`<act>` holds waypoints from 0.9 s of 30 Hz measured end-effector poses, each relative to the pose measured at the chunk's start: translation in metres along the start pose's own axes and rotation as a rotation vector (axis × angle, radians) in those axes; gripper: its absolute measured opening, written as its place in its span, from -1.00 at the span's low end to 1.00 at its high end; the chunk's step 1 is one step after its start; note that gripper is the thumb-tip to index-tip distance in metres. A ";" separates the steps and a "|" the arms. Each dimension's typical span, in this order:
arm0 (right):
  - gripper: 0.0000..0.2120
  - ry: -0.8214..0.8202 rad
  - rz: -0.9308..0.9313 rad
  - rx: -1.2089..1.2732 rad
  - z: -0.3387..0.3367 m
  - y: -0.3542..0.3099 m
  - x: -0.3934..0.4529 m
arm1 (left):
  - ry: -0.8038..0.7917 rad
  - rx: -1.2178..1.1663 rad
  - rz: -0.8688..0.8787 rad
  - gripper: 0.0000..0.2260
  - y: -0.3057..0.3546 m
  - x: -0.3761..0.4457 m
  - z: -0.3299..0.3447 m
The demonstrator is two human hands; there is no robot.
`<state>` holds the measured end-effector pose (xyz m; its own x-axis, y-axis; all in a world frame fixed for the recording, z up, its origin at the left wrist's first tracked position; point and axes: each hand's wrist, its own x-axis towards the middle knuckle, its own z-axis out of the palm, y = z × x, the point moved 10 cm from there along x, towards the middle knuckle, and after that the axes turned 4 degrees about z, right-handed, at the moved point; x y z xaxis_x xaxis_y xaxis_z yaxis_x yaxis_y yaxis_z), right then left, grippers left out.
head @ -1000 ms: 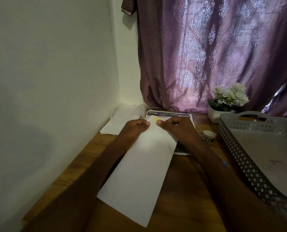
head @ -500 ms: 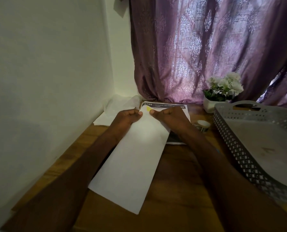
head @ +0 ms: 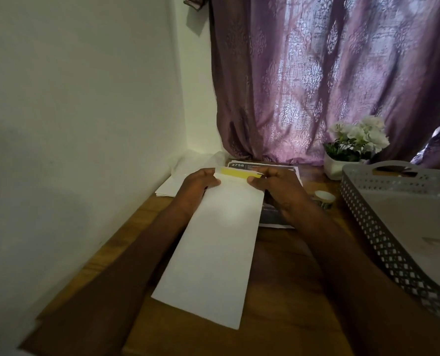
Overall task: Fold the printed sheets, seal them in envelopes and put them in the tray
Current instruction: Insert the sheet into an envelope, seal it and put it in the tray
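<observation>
Both hands, left hand (head: 198,185) and right hand (head: 275,187), pinched the far end of a white envelope (head: 213,253) beside its yellow strip (head: 239,172). It lay on the wooden table (head: 285,291), with the gray tray (head: 398,227) to the right.

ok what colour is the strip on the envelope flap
Yellow strip along the white envelope flap, seen in the head view.

A plain white wall (head: 72,111) was seen on the left, meeting a far wall in a corner. A patterned purple curtain (head: 316,80) was hung at the far right, lit dimly from behind. The wooden bench (head: 285,291) was left mostly in shadow.
</observation>
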<state>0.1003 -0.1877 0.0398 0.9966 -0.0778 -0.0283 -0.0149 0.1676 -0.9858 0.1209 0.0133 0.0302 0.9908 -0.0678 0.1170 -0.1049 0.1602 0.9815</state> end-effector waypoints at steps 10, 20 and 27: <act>-0.80 -0.023 0.043 -0.023 0.005 0.005 -0.001 | 0.109 -0.001 0.054 -0.83 0.010 -0.006 -0.008; -0.75 -0.029 0.057 -0.026 0.006 -0.001 -0.010 | 0.088 0.097 0.168 -0.73 0.023 -0.005 -0.014; -0.77 -0.062 0.084 0.141 0.008 0.002 -0.009 | 0.069 0.065 0.179 -0.71 0.022 -0.008 -0.007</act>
<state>0.0920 -0.1786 0.0398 0.9954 0.0025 -0.0954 -0.0915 0.3078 -0.9470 0.1110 0.0240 0.0501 0.9591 0.0242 0.2821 -0.2830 0.0998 0.9539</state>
